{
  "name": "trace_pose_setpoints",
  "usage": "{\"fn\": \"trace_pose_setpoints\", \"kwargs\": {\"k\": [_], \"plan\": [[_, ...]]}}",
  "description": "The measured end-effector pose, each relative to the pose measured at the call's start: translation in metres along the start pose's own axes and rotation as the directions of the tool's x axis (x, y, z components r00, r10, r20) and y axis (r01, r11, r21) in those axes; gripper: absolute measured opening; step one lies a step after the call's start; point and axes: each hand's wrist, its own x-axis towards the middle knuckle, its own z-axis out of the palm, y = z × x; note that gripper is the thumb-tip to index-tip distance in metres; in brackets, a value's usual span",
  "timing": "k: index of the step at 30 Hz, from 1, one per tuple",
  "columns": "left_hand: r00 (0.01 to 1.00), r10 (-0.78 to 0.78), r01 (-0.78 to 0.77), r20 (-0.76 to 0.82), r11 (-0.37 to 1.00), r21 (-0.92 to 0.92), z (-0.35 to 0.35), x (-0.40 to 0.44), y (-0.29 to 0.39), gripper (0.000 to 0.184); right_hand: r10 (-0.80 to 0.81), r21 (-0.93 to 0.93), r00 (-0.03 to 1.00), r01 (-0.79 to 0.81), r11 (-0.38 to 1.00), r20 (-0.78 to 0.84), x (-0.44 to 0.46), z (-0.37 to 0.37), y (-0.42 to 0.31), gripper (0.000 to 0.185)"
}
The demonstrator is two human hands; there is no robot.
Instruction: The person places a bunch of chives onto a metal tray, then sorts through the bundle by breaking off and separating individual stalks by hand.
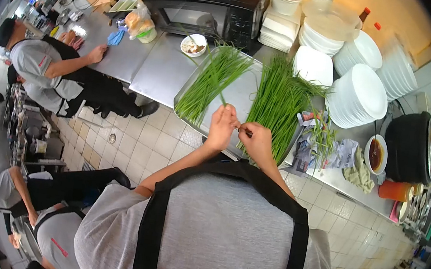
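Note:
My left hand point(221, 128) is closed over the metal tray point(180, 110), with a green chive stalk sticking out above its fingers. My right hand point(257, 141) pinches close beside it, the fingertips of both hands nearly touching. Whatever sits between the right fingers is too small to make out. Under and around the hands lie two heaps of long chives: a smaller pile point(208, 83) on the tray's left side and a thicker pile point(277, 102) on its right. A bare strip of tray separates them.
Newspaper point(338, 154) with loose green scraps lies right of the tray. Stacked white plates point(357, 97), a bowl of dark sauce point(376, 154) and a black cooker point(411, 143) stand further right. Behind are a white bowl point(193, 45) and an oven point(202, 16). Co-workers point(43, 62) stand left.

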Motion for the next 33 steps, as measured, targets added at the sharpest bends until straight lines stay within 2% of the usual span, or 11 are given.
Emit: {"fn": "trace_pose_setpoints", "kwargs": {"k": [4,5,7,9,11,13,16,17,20,23,33], "plan": [[0.998,-0.041,0.035,-0.056,0.994,-0.101,0.006,0.014,0.008,0.027,0.222,0.154,0.927,-0.183,0.971,-0.301,0.000,-0.001,0.013,0.006],[0.998,-0.033,0.032,-0.044,0.999,-0.024,0.000,0.020,0.010,0.024,0.336,0.291,0.874,-0.239,0.926,-0.350,0.003,-0.013,0.024,0.007],[1.000,-0.017,0.019,-0.013,0.991,0.131,-0.022,0.039,0.019,0.020,0.337,0.237,0.757,-0.244,0.940,-0.559,0.009,-0.052,0.048,0.008],[0.993,-0.072,0.109,-0.095,0.868,0.484,-0.045,0.057,0.034,0.020,0.111,-0.045,0.746,-0.186,0.981,-0.657,0.009,-0.099,0.071,0.012],[0.992,0.001,0.104,-0.124,0.532,0.840,-0.079,0.078,0.041,0.020,0.192,-0.188,0.649,-0.469,0.863,-0.736,0.002,-0.135,0.087,0.019],[0.990,0.140,0.022,-0.015,-0.048,0.999,-0.125,0.098,0.028,0.024,0.052,-0.483,0.731,-0.501,0.718,-0.681,-0.007,-0.159,0.106,0.027],[0.936,0.328,-0.040,0.131,-0.269,0.962,-0.138,0.089,0.026,0.031,0.006,-0.569,0.737,-0.527,0.631,-0.676,-0.013,-0.162,0.116,0.040],[0.937,0.345,0.052,0.049,-0.278,0.959,-0.126,0.083,0.027,0.035,-0.021,-0.580,0.726,-0.531,0.618,-0.687,-0.014,-0.158,0.111,0.041],[0.916,0.366,-0.008,0.164,-0.390,0.921,-0.080,0.071,0.036,0.030,-0.027,-0.550,0.729,-0.491,0.676,-0.684,-0.015,-0.139,0.107,0.041],[0.899,0.302,-0.182,0.318,-0.401,0.898,-0.072,0.091,0.016,0.022,-0.020,-0.511,0.765,-0.410,0.756,-0.644,-0.010,-0.118,0.096,0.037],[0.930,0.327,-0.065,0.168,-0.305,0.950,-0.089,0.146,-0.023,0.009,-0.088,-0.416,0.866,-0.145,0.898,-0.492,0.018,-0.050,0.054,0.025]]}}
